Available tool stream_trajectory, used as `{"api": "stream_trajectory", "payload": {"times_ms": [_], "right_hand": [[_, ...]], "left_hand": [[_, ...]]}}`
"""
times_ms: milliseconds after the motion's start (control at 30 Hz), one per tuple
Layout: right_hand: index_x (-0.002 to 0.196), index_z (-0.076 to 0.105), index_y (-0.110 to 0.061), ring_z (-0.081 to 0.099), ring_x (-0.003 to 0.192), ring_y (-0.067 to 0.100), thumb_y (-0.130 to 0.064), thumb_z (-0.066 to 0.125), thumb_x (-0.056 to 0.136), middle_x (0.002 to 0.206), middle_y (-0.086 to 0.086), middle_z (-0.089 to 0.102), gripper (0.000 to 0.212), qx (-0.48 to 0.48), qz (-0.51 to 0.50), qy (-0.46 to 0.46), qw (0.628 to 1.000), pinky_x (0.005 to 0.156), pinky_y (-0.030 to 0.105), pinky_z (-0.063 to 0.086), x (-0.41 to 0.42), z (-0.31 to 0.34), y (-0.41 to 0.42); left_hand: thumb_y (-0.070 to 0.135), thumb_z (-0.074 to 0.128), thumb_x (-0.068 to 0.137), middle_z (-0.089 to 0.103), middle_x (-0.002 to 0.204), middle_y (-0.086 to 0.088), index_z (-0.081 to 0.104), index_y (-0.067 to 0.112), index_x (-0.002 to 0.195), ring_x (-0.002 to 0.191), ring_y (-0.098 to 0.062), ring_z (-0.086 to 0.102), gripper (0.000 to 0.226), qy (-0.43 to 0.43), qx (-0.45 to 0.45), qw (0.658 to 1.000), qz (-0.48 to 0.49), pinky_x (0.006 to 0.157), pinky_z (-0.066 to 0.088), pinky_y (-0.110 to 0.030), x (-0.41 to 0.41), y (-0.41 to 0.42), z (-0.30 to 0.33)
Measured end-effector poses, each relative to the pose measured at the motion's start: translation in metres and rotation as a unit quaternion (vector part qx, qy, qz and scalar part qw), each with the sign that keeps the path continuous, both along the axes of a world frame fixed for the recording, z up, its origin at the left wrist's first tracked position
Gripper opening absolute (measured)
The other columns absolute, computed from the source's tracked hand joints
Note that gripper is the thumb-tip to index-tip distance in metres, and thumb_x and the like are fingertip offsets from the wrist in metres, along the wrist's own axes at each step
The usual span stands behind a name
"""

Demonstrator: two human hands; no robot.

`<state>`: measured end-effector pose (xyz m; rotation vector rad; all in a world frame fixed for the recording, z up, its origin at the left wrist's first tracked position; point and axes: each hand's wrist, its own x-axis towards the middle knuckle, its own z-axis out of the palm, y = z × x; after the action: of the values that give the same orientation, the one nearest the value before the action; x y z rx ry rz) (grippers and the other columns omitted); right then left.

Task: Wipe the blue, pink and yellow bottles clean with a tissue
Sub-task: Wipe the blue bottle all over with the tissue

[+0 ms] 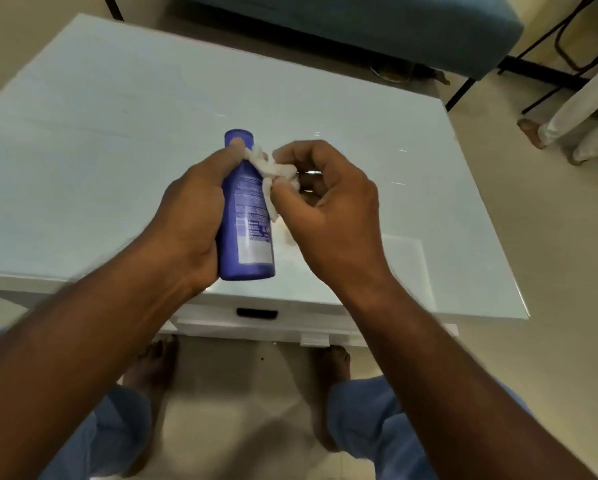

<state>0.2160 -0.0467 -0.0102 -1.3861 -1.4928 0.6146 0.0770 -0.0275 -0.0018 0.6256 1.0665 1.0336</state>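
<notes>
White and shiny, the tabletop (117,133) fills most of my view, with a drawer under its near edge and a dark blue seat behind it. I see the blue bottle (247,216) held up above the tabletop, near its front edge, cap pointing away from me. My left hand (193,209) is wrapped round the bottle, thumb up by the cap. My right hand (328,209) pinches a scrunched white tissue (273,171), and the tissue touches the bottle's upper side. I think the wiping of this first bottle is going on now. I can't see the pink or yellow bottles at all. The tissue is thin, so it could tear if I rub hard. The bottle looks smooth, so it could slip and drop if my left hand loosens.
</notes>
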Motion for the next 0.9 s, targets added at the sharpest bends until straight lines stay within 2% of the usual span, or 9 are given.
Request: {"api": "stream_trajectory", "payload": {"times_ms": [67, 233, 333, 467, 533, 633, 700, 800, 900], "right_hand": [[0.108, 0.074, -0.013, 0.07, 0.086, 0.012, -0.012, 0.071, 0.097, 0.097, -0.01, 0.072, 0.012, -0.012, 0.0, 0.019, 1.0, 0.075, 0.016, 0.058, 0.003, 0.004, 0.003], [0.107, 0.073, -0.02, 0.067, 0.091, 0.003, -0.018, 0.072, 0.096, 0.103, -0.012, 0.07, 0.011, 0.003, -0.001, -0.01, 1.0, 0.076, 0.007, 0.053, 0.002, 0.0, -0.004], [0.109, 0.075, -0.019, 0.068, 0.09, 0.004, -0.016, 0.073, 0.098, 0.109, -0.007, 0.072, 0.012, -0.012, -0.001, -0.009, 1.0, 0.074, 0.009, 0.054, 0.009, -0.002, -0.005], [0.112, 0.073, -0.021, 0.071, 0.1, 0.008, -0.02, 0.072, 0.1, 0.114, -0.007, 0.073, 0.013, -0.031, 0.013, 0.006, 0.999, 0.081, 0.013, 0.06, 0.011, -0.005, -0.006], [0.104, 0.073, -0.019, 0.071, 0.101, 0.011, -0.012, 0.074, 0.097, 0.109, -0.007, 0.072, 0.01, -0.038, 0.064, 0.005, 0.997, 0.081, 0.019, 0.062, 0.006, -0.008, -0.01], [0.087, 0.077, -0.015, 0.07, 0.095, 0.016, 0.004, 0.073, 0.085, 0.095, -0.006, 0.073, 0.019, -0.005, 0.164, -0.045, 0.985, 0.079, 0.025, 0.059, 0.001, -0.008, -0.018], [0.086, 0.079, -0.014, 0.071, 0.096, 0.017, 0.005, 0.074, 0.084, 0.095, -0.004, 0.073, 0.02, 0.0, 0.171, -0.042, 0.984, 0.077, 0.027, 0.061, 0.001, -0.01, -0.018], [0.096, 0.078, -0.015, 0.075, 0.101, 0.017, 0.001, 0.072, 0.091, 0.103, -0.004, 0.073, 0.018, -0.021, 0.062, 0.04, 0.997, 0.077, 0.037, 0.066, 0.005, -0.015, -0.007], [0.102, 0.077, -0.016, 0.075, 0.092, 0.017, -0.001, 0.069, 0.095, 0.105, -0.002, 0.073, 0.018, -0.019, 0.02, 0.048, 0.998, 0.073, 0.039, 0.067, 0.004, -0.013, 0.002]], "left_hand": [[0.044, 0.064, 0.089, 0.075, 0.089, -0.002, 0.066, 0.019, 0.117, 0.07, -0.018, 0.071, 0.038, 0.008, 0.007, 1.0, 0.004, 0.063, 0.058, -0.035, 0.001, 0.002, 0.001], [0.044, 0.06, 0.09, 0.075, 0.078, 0.002, 0.068, 0.022, 0.104, 0.061, -0.015, 0.071, 0.027, 0.019, 0.004, 1.0, 0.01, 0.057, 0.06, -0.031, 0.005, -0.003, -0.002], [0.044, 0.061, 0.09, 0.075, 0.081, 0.001, 0.068, 0.022, 0.107, 0.063, -0.016, 0.071, 0.029, 0.016, 0.001, 1.0, -0.006, 0.058, 0.059, -0.031, 0.005, -0.004, -0.006], [0.045, 0.058, 0.092, 0.076, 0.084, 0.0, 0.068, 0.021, 0.112, 0.064, -0.016, 0.072, 0.033, 0.021, 0.005, 1.0, -0.012, 0.057, 0.059, -0.03, 0.003, -0.006, -0.008], [0.042, 0.053, 0.095, 0.077, 0.091, -0.001, 0.067, 0.017, 0.118, 0.069, -0.018, 0.073, 0.037, -0.01, -0.008, 1.0, -0.015, 0.062, 0.061, -0.033, -0.001, -0.003, -0.009], [0.037, 0.047, 0.099, 0.075, 0.11, -0.009, 0.06, 0.01, 0.126, 0.095, -0.027, 0.074, 0.041, -0.07, -0.04, 0.997, -0.004, 0.081, 0.061, -0.042, -0.008, 0.005, -0.009], [0.037, 0.048, 0.099, 0.074, 0.113, -0.011, 0.06, 0.01, 0.127, 0.101, -0.029, 0.072, 0.041, -0.062, -0.04, 0.997, -0.01, 0.086, 0.059, -0.043, -0.009, 0.007, -0.012], [0.037, 0.054, 0.095, 0.076, 0.095, -0.006, 0.068, 0.013, 0.118, 0.079, -0.022, 0.072, 0.036, -0.027, -0.031, 0.998, -0.05, 0.068, 0.061, -0.035, -0.005, 0.001, -0.016], [0.038, 0.056, 0.092, 0.075, 0.079, -0.004, 0.069, 0.014, 0.108, 0.063, -0.018, 0.071, 0.031, -0.028, -0.021, 0.998, -0.054, 0.056, 0.059, -0.031, 0.0, -0.005, -0.021]]}}
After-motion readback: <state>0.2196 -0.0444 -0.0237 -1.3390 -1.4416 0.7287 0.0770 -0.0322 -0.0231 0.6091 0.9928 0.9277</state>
